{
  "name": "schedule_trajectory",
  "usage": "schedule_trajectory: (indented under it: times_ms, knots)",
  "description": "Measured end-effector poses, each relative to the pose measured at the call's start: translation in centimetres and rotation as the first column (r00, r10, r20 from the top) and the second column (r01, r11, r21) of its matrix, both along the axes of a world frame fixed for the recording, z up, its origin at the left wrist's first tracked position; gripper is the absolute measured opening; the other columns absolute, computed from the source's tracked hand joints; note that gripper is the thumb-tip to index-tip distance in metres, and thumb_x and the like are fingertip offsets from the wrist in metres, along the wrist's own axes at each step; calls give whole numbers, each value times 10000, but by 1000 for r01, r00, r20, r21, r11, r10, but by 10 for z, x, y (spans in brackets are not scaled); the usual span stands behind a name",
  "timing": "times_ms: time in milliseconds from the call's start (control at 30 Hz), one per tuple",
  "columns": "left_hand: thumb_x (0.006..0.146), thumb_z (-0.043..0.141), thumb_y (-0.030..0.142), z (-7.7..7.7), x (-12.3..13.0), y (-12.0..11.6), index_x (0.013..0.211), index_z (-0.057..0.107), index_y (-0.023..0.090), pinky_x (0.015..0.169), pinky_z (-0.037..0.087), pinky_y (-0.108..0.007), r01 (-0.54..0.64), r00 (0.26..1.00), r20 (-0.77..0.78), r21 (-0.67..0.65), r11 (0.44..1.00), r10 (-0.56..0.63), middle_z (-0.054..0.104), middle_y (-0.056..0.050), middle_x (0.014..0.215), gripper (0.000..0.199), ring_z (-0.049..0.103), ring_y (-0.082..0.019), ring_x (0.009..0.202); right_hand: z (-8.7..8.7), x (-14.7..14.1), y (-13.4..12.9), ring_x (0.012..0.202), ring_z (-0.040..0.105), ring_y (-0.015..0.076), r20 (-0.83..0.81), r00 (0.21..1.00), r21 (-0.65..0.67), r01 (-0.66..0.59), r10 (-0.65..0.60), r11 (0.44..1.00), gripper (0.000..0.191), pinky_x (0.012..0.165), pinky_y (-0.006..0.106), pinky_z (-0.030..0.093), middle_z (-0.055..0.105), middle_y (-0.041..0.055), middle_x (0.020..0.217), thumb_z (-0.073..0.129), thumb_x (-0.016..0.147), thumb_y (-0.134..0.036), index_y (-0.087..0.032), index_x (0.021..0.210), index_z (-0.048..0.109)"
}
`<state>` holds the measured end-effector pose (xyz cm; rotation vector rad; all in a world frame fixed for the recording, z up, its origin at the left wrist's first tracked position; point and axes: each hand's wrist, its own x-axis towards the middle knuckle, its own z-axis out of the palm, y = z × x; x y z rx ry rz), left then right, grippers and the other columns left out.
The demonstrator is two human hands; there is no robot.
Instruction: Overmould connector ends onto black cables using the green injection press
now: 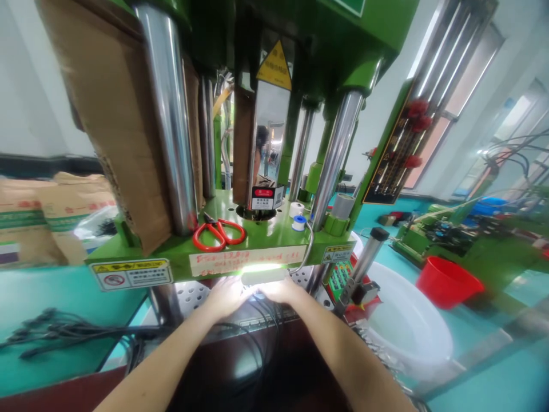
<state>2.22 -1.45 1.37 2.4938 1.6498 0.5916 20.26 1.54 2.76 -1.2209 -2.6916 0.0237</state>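
Observation:
My left hand (pixel 227 296) and my right hand (pixel 281 288) reach in under the front edge of a green press (pixel 266 229). A bright lamp (pixel 263 277) on that edge washes out both hands, and their fingertips are lost in the glare and behind it. Thin black cables (pixel 268 312) run from between the two hands down towards my lap. Whether either hand grips a cable cannot be made out. Perforated metal plate (pixel 191 297) shows beyond my left hand.
Red-handled scissors (pixel 221 234) and a blue-white tape roll (pixel 299 223) lie on the press ledge. Steel columns (pixel 169 114) rise above. More black cables (pixel 64 329) lie on the left table. At right are a button panel (pixel 339 280), a white tub (pixel 429 332) and a red bucket (pixel 448 283).

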Motion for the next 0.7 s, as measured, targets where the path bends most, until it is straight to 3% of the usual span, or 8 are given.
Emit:
schedule_trajectory:
  times_ms: [167,333,500,700]
  knots:
    - [813,312,452,-5,3,12,1055,560,212,828,376,-342,-49,999,-13,-79,996,48,631,-83,1036,422,557,-228,952,-7,-4,4,972,553,191,-12,1000,-16,26,-26,1000,350,853,305,384,629,63,1057,335,863,-340,-208,1093,564]
    - [823,272,465,-8,-5,9,1117,518,184,895,335,-370,-63,998,-31,-45,997,61,590,-106,1110,476,494,-240,1060,-2,-1,-3,985,545,209,-61,994,0,94,-94,996,386,829,314,391,614,87,1086,289,874,-361,-192,1063,581]
    - [802,288,512,-20,-26,5,1230,415,210,929,300,-428,-82,996,-45,-73,994,78,455,-100,1284,539,356,-283,1203,2,6,-7,1007,536,228,-101,989,4,110,-109,994,390,849,323,381,616,110,1076,307,865,-353,-154,975,624]
    - [799,297,512,-23,-23,9,1209,439,238,898,340,-426,-128,991,19,-110,986,131,471,-95,1269,513,412,-288,1159,-2,2,0,1030,531,184,-158,978,-22,134,-136,991,378,894,290,374,583,71,1151,312,872,-338,-194,1130,548]
